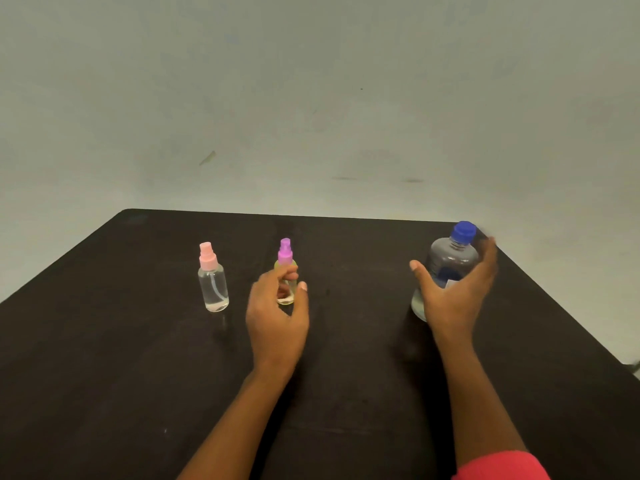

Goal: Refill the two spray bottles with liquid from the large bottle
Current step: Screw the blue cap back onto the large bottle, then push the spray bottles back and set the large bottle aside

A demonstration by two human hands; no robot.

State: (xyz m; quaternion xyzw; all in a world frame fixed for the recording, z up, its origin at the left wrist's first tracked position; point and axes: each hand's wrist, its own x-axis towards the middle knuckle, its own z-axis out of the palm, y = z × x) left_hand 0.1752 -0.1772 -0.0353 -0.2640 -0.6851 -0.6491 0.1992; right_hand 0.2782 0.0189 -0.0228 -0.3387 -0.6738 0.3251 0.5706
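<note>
Pink-capped spray bottle [213,285] stands just left of the purple-capped spray bottle [285,252], cap on. Left hand [277,313] is curled partway round the purple one; can't tell if it grips. Large bottle [450,258] is well right of it, blue cap [464,232] on, right hand [450,299] spread wide against it, blurred. Step looks like the first pickup. Next: firm grips, then unscrew both caps.

One wide-angle view, worn on my head, facing forward and down, dark surface [138,358] close below and running to a pale wall [311,98], my left hand [277,317] and right hand [450,296] near mid-frame
</note>
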